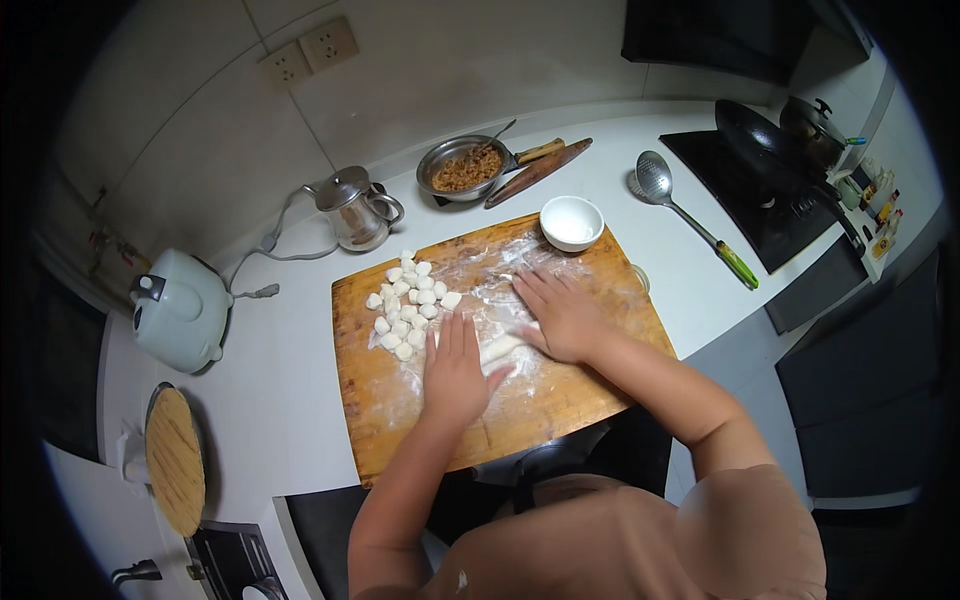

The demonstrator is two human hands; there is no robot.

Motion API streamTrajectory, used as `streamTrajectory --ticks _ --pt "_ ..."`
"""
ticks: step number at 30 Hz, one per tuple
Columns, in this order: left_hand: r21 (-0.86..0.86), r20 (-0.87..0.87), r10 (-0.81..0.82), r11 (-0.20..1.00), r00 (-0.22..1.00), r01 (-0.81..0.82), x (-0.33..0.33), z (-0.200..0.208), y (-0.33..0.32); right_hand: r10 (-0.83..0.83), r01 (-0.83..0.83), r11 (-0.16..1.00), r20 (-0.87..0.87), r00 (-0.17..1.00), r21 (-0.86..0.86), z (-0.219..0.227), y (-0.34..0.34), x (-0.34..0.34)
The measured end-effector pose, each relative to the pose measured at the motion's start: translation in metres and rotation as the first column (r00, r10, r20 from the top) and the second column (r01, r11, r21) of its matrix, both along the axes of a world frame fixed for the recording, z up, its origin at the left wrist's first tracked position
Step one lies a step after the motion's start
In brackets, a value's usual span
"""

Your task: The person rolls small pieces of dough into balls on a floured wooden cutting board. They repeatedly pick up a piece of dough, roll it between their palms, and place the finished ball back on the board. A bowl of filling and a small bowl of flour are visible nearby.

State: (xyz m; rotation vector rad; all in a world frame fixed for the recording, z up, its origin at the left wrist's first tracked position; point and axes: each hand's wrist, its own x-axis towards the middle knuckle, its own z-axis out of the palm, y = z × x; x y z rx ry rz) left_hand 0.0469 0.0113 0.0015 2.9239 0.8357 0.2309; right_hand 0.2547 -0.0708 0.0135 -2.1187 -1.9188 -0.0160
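Observation:
On the floured wooden board (400, 450) lies a pale dough roll (502, 348), partly hidden by my hands. My left hand (457, 375) rests flat near the roll's left part, fingers stretched forward beside a heap of small dough pieces (409, 311). Across the right part of the roll lies my right hand (562, 318), its fingers spread over the flour and its thumb close to the dough. Neither hand grips anything. A white bowl (572, 224) with white powder stands at the board's far right corner, beyond my right hand.
Behind the board are a metal bowl of brown filling (466, 170), a tapered rolling pin (540, 172) and a steel kettle (355, 215). A slotted ladle (690, 215) and a cooktop with a wok (760, 140) are at right. A pale green appliance (180, 312) stands left.

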Motion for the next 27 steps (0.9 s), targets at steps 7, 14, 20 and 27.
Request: streamTrajectory --ticks 7,14,20,27 --pt "-0.197 -0.097 -0.126 0.975 0.987 0.105 -0.058 0.015 -0.048 0.120 -0.126 0.989 -0.072 0.990 -0.074 0.001 -0.088 -0.026" --pt "-0.003 0.047 0.029 1.000 0.998 -0.029 0.007 0.002 0.009 -0.038 0.039 0.999 -0.038 0.999 0.013 -0.002 0.002 0.006" --pt "-0.060 -0.043 0.003 0.998 0.999 -0.006 0.033 0.006 -0.015 0.085 -0.082 0.996 -0.137 0.987 0.030 -0.010 0.003 -0.016" --pt "-0.121 -0.124 -0.147 0.984 0.981 0.132 -0.016 0.009 -0.077 0.197 -0.209 0.972 -0.115 0.974 -0.106 0.000 -0.085 -0.042"
